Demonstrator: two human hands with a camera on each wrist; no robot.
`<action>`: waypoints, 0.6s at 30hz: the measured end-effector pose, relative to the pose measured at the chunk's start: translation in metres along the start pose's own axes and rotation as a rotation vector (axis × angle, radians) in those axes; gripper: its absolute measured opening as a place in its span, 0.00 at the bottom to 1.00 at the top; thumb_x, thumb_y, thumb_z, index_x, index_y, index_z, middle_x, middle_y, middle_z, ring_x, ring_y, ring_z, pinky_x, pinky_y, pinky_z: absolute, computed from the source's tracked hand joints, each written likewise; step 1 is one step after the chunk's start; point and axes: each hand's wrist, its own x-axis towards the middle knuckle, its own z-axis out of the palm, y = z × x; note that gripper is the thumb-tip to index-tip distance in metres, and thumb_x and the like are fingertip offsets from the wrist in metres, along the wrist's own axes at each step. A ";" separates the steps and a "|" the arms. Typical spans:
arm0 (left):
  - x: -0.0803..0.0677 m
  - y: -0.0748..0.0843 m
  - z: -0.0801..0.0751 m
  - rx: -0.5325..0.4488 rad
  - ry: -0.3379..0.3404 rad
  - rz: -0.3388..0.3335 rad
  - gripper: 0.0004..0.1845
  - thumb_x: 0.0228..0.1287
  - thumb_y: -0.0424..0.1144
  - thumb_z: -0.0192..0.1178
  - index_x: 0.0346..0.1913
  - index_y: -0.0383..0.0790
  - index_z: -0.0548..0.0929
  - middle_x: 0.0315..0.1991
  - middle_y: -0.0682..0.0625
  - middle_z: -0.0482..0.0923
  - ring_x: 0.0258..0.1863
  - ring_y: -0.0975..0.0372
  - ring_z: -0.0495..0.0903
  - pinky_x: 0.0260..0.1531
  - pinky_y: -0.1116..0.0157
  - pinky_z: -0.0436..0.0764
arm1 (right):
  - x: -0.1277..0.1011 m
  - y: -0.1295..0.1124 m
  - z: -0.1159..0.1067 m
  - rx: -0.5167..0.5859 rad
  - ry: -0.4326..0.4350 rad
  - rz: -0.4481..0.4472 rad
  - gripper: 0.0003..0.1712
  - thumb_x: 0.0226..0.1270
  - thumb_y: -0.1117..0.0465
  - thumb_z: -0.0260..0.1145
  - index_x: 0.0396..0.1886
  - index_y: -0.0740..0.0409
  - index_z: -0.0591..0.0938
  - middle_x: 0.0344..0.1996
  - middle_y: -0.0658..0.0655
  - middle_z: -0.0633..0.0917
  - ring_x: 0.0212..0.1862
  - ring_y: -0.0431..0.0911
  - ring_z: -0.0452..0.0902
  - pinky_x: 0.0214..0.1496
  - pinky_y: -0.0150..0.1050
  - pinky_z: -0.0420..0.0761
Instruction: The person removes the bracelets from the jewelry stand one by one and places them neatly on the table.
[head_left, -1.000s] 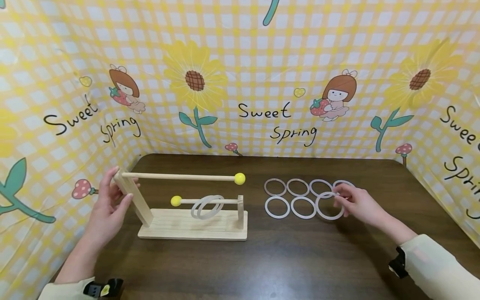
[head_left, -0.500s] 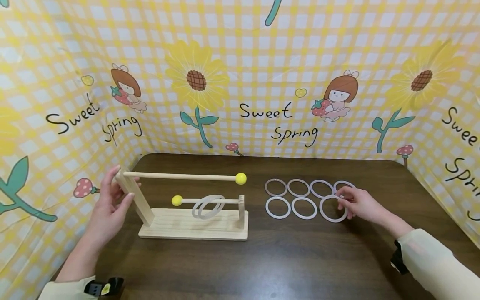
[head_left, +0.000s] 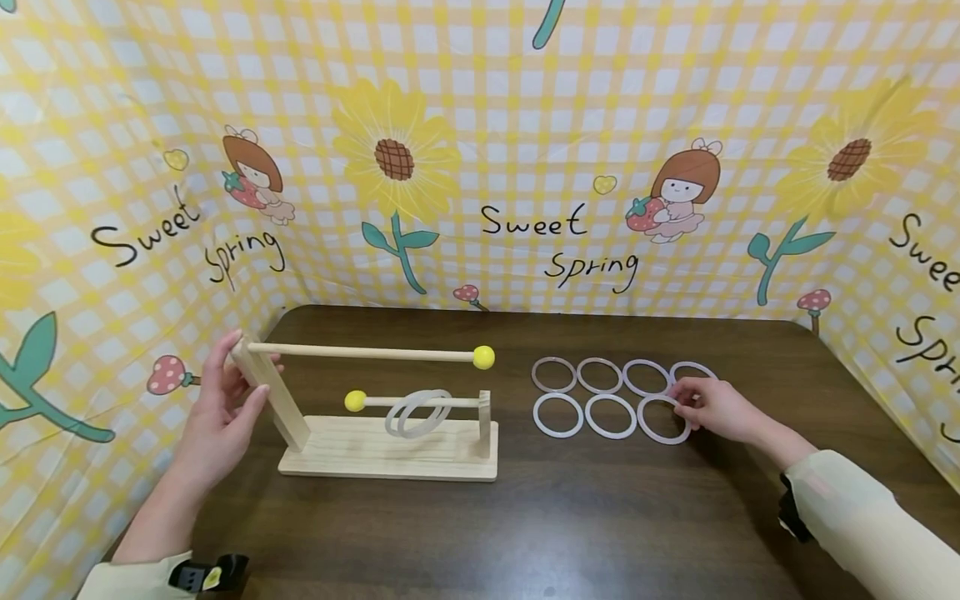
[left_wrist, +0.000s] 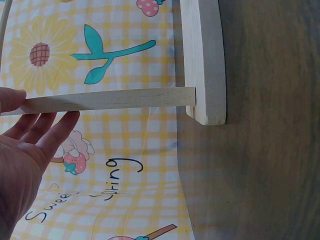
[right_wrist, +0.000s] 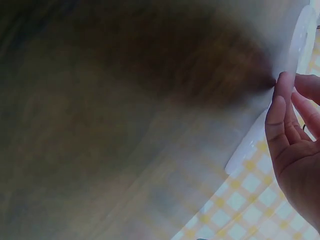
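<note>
My left hand (head_left: 213,425) grips the tall upright post (head_left: 276,398) of a pale wooden stand (head_left: 337,450), thumb on one side and fingers on the other, as the left wrist view also shows. Two rods reach out from the stand, each tipped with a yellow ball. A couple of translucent white rings (head_left: 392,427) hang overlapping on the lower rod (head_left: 463,402); the upper rod (head_left: 367,352) bears none. At the right, my right hand (head_left: 720,408) pinches the edge of a white ring (head_left: 641,427) that lies at or just above the tabletop; which, I cannot tell.
Two more rings stand in the front row, such as the middle ring (head_left: 610,437). A back row of several rings, including the leftmost ring (head_left: 534,377), lies behind them on the dark wooden table (head_left: 525,525). Yellow checked cloth (head_left: 510,167) walls the table's back and sides.
The pinched ring has shifted slightly right and down from overlapping the back row to the end of the front row, my right hand moving with it. My left hand stays on the post.
</note>
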 end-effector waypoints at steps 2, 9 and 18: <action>-0.001 0.000 0.000 0.001 0.002 -0.010 0.41 0.65 0.14 0.47 0.75 0.42 0.47 0.55 0.67 0.71 0.53 0.73 0.74 0.43 0.79 0.74 | 0.001 0.000 0.001 -0.008 0.003 -0.006 0.08 0.59 0.75 0.66 0.38 0.68 0.80 0.25 0.51 0.78 0.20 0.40 0.72 0.23 0.35 0.76; 0.000 0.000 -0.001 0.000 -0.004 -0.009 0.41 0.65 0.14 0.47 0.75 0.42 0.46 0.56 0.67 0.71 0.53 0.74 0.74 0.44 0.79 0.74 | 0.004 -0.001 0.001 -0.026 0.009 -0.005 0.07 0.58 0.75 0.67 0.35 0.68 0.79 0.24 0.51 0.79 0.20 0.40 0.73 0.23 0.34 0.76; 0.000 0.000 0.000 -0.004 -0.002 -0.013 0.41 0.65 0.14 0.47 0.75 0.42 0.46 0.55 0.66 0.71 0.54 0.72 0.75 0.44 0.79 0.74 | 0.000 -0.010 -0.001 -0.147 0.092 -0.040 0.06 0.58 0.70 0.70 0.35 0.62 0.82 0.29 0.50 0.83 0.24 0.38 0.72 0.27 0.34 0.74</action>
